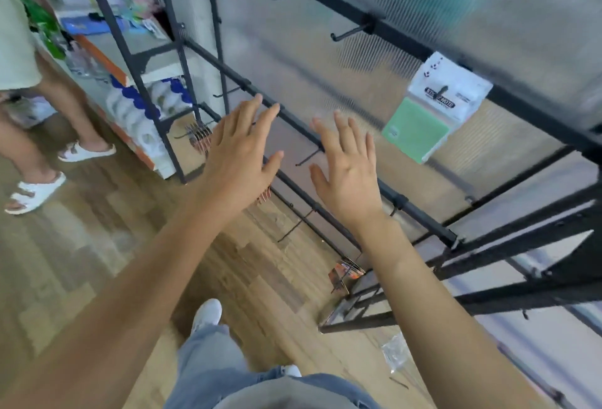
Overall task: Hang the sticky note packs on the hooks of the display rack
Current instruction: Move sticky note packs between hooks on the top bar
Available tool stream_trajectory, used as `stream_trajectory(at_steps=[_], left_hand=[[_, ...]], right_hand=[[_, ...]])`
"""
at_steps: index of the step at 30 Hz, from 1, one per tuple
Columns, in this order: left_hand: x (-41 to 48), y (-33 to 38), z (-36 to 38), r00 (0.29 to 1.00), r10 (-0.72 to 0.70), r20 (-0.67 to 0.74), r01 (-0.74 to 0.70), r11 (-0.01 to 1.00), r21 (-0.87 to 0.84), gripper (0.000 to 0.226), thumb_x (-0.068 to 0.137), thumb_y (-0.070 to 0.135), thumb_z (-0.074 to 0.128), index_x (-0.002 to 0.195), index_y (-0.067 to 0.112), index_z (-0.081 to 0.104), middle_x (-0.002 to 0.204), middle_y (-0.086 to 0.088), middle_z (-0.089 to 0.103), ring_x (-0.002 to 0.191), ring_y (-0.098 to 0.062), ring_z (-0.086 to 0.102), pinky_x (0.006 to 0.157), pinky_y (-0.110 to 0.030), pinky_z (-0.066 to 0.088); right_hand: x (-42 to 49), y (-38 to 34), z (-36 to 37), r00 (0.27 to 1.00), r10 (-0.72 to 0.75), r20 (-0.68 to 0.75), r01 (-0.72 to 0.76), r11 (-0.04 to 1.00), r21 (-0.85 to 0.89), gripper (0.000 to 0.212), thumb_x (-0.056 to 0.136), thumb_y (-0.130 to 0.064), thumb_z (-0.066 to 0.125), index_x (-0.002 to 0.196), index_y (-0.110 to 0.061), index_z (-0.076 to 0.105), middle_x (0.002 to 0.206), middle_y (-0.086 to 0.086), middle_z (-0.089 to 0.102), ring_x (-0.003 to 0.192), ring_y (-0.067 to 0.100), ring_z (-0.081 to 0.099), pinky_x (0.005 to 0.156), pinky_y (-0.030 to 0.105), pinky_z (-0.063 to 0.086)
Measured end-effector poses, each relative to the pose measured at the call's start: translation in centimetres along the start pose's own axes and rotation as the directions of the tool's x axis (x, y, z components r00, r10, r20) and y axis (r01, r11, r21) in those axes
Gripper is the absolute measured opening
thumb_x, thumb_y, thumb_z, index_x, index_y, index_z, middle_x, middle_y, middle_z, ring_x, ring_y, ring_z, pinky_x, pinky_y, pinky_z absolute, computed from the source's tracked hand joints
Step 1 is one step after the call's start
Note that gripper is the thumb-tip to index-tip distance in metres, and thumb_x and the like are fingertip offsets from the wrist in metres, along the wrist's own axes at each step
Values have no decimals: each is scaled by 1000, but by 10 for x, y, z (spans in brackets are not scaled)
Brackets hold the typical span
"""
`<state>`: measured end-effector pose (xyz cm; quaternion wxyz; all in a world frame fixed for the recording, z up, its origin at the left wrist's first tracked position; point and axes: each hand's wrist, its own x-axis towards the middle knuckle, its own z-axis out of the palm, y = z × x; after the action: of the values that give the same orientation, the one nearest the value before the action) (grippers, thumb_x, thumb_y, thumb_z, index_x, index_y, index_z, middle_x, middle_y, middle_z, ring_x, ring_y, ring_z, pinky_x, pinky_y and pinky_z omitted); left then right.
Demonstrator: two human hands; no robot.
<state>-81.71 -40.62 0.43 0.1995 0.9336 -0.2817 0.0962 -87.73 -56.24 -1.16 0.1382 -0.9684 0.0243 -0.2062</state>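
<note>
A sticky note pack (433, 109) with a white header card and a green pad hangs from a hook on the upper bar of the black display rack (400, 40). Two bare hooks (350, 32) stick out of the same bar further left. My left hand (239, 156) and my right hand (347, 169) are both stretched out in front of the middle bar, fingers spread, holding nothing. The right hand is below and left of the hanging pack, apart from it. A bare hook (308, 158) shows between my hands.
Another person in white sandals (39, 193) stands at the left by a shelf unit (136, 60) of goods. Small orange packs (345, 273) hang low on the rack. A clear plastic bag (395, 351) lies on the wooden floor near my feet.
</note>
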Motion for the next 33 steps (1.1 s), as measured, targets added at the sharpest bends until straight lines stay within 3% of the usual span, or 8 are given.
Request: stream_trajectory(at_steps=[7, 14, 18, 26, 29, 33], left_hand=[[84, -46, -33, 971, 238, 12, -237, 969, -68, 62, 89, 29, 53, 144, 13, 29, 152, -11, 20, 137, -31, 22, 110, -45, 20], [141, -52, -56, 874, 481, -74, -486, 856, -178, 55, 90, 32, 45, 141, 12, 34, 150, -9, 27, 133, -29, 31, 104, -43, 32], [170, -33, -69, 805, 578, -135, -593, 778, -207, 55, 93, 29, 48, 142, 12, 32, 151, -8, 25, 137, -26, 25, 110, -41, 25], [229, 16, -89, 730, 630, -265, -681, 702, -206, 57, 93, 27, 49, 142, 7, 29, 148, -11, 28, 136, -25, 24, 112, -35, 16], [251, 35, -94, 745, 603, -287, -662, 722, -203, 60, 92, 28, 51, 142, 4, 29, 149, -13, 25, 138, -26, 20, 114, -38, 18], [273, 59, -99, 776, 542, -322, -620, 749, -233, 59, 93, 25, 51, 143, 4, 27, 150, -15, 20, 140, -28, 14, 115, -39, 15]], right_hand=[[69, -30, 0, 961, 187, -206, -202, 978, -56, 66, 81, -8, 61, 143, -12, 36, 149, 23, 27, 139, 41, 20, 110, 50, 8], [104, -39, -34, 901, 247, -356, -332, 922, -198, 64, 83, -12, 62, 142, -12, 37, 148, 21, 29, 139, 41, 21, 111, 53, 10], [109, -36, -63, 860, 320, -398, -438, 864, -250, 64, 86, -13, 61, 144, -13, 34, 150, 19, 26, 140, 38, 17, 112, 50, 7], [118, -13, -136, 775, 426, -468, -610, 700, -372, 64, 95, -24, 49, 149, -17, 15, 157, 9, 9, 144, 27, 3, 115, 42, -2], [125, 4, -159, 696, 485, -529, -698, 628, -343, 66, 95, -26, 49, 149, -12, 13, 156, 10, 10, 144, 26, 7, 116, 41, 3], [141, 23, -186, 657, 427, -621, -719, 603, -346, 67, 94, -25, 50, 149, -8, 14, 156, 12, 13, 143, 27, 10, 117, 42, 8]])
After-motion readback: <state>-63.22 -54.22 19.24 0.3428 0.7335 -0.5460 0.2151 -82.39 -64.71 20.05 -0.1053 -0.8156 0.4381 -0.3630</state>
